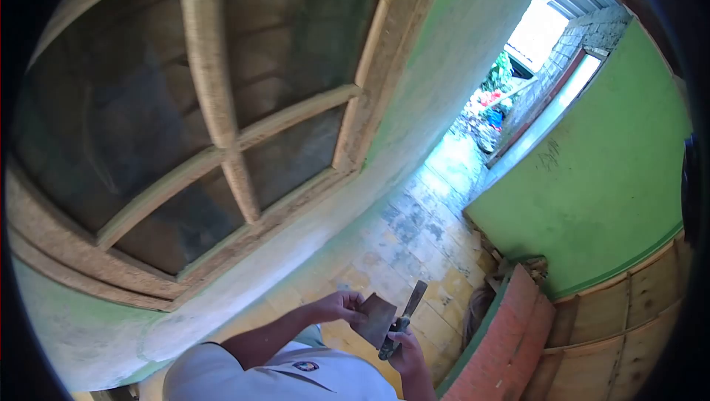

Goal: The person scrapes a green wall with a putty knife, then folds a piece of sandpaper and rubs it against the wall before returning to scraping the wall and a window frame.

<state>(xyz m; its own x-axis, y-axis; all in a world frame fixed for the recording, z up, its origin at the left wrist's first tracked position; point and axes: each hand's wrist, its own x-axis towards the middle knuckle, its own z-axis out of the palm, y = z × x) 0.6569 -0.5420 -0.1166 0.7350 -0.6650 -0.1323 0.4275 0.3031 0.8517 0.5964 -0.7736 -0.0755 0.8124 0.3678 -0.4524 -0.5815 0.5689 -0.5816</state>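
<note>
Left hand (345, 306), fingertips pinched on the near edge of a thin, flat, brown four-sided sheet (376, 319), material uncertain; right hand (407, 349), fingers closed around a narrow tool with black handle and flat grey blade (403, 324), just right of the sheet, contact between the two unclear. Beyond the hands, one worn yellow-and-grey tiled floor (392, 242); left of the left hand, one pale-brown wooden-framed window with glass panes (211, 53); right of the right hand, one salmon-red, rough-faced panel (510, 331) and, farther out, one bright green wall (584, 179).
</note>
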